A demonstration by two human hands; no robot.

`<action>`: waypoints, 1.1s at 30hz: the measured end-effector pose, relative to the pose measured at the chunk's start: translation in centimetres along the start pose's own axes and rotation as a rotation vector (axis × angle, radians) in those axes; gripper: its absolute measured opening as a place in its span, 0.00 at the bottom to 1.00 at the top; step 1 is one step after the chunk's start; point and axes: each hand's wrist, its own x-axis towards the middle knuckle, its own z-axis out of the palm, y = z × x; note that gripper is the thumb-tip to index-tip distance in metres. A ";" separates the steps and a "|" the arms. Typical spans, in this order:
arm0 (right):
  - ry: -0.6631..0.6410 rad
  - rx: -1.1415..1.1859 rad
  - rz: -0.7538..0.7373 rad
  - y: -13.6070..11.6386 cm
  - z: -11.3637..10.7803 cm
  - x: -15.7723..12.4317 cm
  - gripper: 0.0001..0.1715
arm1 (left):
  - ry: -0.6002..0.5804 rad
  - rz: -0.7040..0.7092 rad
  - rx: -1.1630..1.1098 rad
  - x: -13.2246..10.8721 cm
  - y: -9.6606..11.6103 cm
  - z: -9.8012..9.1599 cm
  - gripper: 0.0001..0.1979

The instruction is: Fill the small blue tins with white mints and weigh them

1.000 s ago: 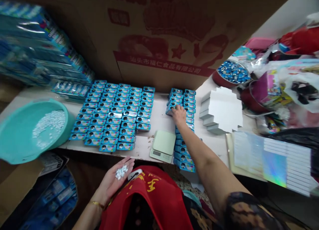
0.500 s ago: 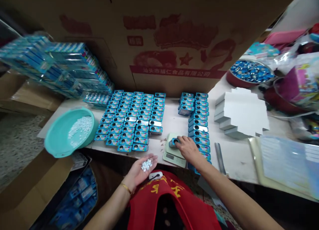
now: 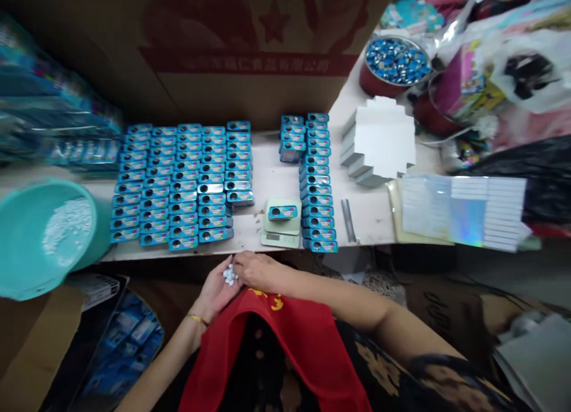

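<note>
Cupped palm up, my left hand (image 3: 215, 290) holds a small heap of white tablets (image 3: 230, 274) below the table's front edge. My right hand (image 3: 255, 270) reaches across to that palm, its bent fingers together at the tablets; the fingertips are partly hidden. Just beyond my hands, a blue tin (image 3: 282, 213) with a dark round opening rests on the pale green digital scale (image 3: 281, 239). A single column of similar blue tins (image 3: 320, 200) stands right of the scale, and several columns of blue tins (image 3: 185, 208) stand to its left.
A turquoise basin (image 3: 18, 245) of white tablets sits at the left. A white cardboard stack (image 3: 383, 138), a metal strip (image 3: 348, 220), sticker sheets (image 3: 468, 213) and a pot of blue metallic pieces (image 3: 388, 88) are on the right. A large carton (image 3: 200, 97) blocks the back.
My right hand has let go of the tin on the scale and moved left to the tablets in my left palm. The camera view has shifted right and downward.
</note>
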 end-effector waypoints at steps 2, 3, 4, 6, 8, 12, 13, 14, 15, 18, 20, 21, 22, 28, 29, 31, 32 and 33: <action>-0.021 0.015 0.031 0.2 0.5 -0.1 0.07 | 0.007 -0.013 0.002 -0.1 -0.2 -0.2 0.15; -0.028 0.019 0.038 0.3 0.7 -0.2 0.07 | 0.006 -0.009 0.002 -0.2 -0.3 -0.2 0.14; -0.032 0.020 0.036 0.3 0.9 -0.2 0.06 | 0.003 -0.002 0.005 -0.2 -0.3 -0.3 0.14; -0.032 0.019 0.024 0.3 1.1 -0.2 0.06 | -0.004 0.009 0.020 -0.1 -0.4 -0.4 0.14; -0.016 0.010 0.032 0.3 1.2 -0.3 0.07 | 0.005 0.015 0.030 0.1 -0.4 -0.6 0.13; 0.003 -0.006 0.055 0.6 1.1 -0.9 0.09 | 0.033 0.040 0.010 0.4 -0.4 -0.4 0.12; 0.006 -0.006 0.060 0.6 1.0 -1.0 0.09 | 0.036 0.036 0.012 0.5 -0.4 -0.2 0.12; 0.012 -0.005 0.067 0.7 1.0 -1.2 0.09 | 0.038 0.029 0.018 0.6 -0.4 0.0 0.12; 0.021 -0.002 0.078 0.7 1.1 -1.3 0.09 | 0.040 0.023 0.021 0.6 -0.4 0.1 0.11; 0.047 0.035 0.102 0.8 1.3 -1.6 0.09 | 0.024 0.012 0.014 0.8 -0.6 0.5 0.11; 0.086 0.114 0.097 1.2 1.4 -1.9 0.08 | 0.003 0.003 0.012 0.9 -0.8 0.5 0.10; 0.125 0.168 0.096 1.6 1.3 -2.0 0.08 | -0.008 0.005 0.011 1.0 -0.8 0.6 0.10; 0.180 0.223 0.104 2.1 1.1 -2.2 0.08 | -0.021 0.009 0.009 1.0 -0.9 0.6 0.10; 0.555 0.307 0.298 7.9 -2.1 -3.5 0.09 | -0.111 -0.025 0.061 1.5 -0.6 2.2 0.17; 0.576 0.270 0.326 9.0 -2.5 -3.5 0.09 | -0.117 -0.023 0.068 1.6 -0.6 2.6 0.17; 0.555 0.181 0.358 10.9 -2.8 -3.5 0.11 | -0.121 -0.012 0.070 1.7 -0.5 3.3 0.17; 0.519 0.139 0.360 11.7 -2.7 -3.4 0.11 | -0.118 -0.006 0.070 1.7 -0.4 3.6 0.17; 0.478 0.102 0.360 12.3 -2.6 -3.4 0.12 | -0.111 -0.002 0.071 1.7 -0.4 3.7 0.16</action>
